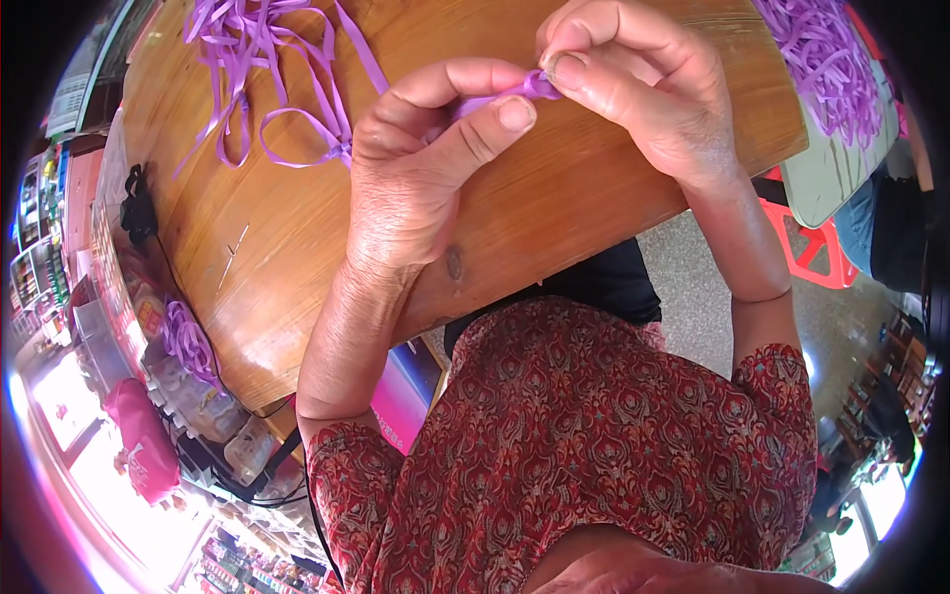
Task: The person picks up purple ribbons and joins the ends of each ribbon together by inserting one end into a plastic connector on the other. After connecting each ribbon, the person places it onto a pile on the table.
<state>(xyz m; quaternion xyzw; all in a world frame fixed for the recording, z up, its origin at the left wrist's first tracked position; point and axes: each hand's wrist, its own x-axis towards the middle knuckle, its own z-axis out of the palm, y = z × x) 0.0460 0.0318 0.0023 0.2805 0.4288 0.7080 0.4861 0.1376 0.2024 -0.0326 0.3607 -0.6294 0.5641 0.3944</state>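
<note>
Both hands meet above the far part of the wooden table, working on a purple ribbon (539,86). My left hand (421,148) is closed round the ribbon, with thumb and forefinger along it. Thumb and fingertips of my right hand (653,94) pinch the ribbon's end, where it forms a small loop or knot; the fingers partly hide its exact shape. Beyond my left hand lies a loose heap of purple ribbons (259,45), some strands trailing toward that hand. One strand makes a loop with a knot (336,148) near my left wrist.
The wooden table (554,213) spans the view. On a pale surface at the far right lies a large pile of purple ribbons (831,69), above a red stool (826,252). At left are a black cable (139,208), a ribbon bundle (188,342) and a pink bag (143,441).
</note>
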